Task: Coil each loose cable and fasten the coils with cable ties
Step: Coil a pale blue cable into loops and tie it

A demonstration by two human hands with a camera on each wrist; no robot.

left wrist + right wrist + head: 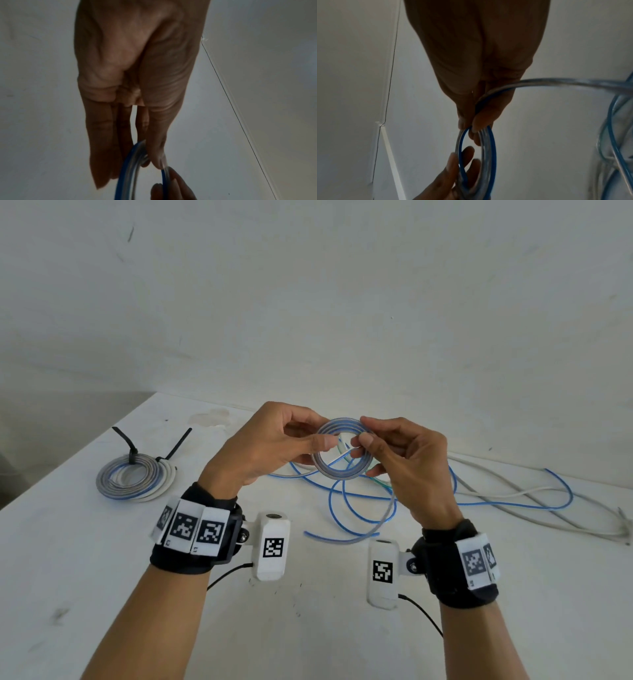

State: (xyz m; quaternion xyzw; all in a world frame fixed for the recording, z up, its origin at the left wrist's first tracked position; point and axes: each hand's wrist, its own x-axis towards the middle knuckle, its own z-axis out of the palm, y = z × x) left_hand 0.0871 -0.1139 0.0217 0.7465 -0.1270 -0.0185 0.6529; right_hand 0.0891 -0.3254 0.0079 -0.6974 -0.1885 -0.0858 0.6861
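Lying far left on the white table (102,594): two tied coils (135,479), black ties (132,446), partly overlapping | left hand (270,446) pinches blue-clear coil (344,451) held above the table | right hand (407,467) pinches its other side, fingertips hiding part | loose cables (507,496) trail right, cut off | wristband markers unreadable.

A white table (342,628) carries two tied coils (135,479) and loose blue and white cables (513,498).
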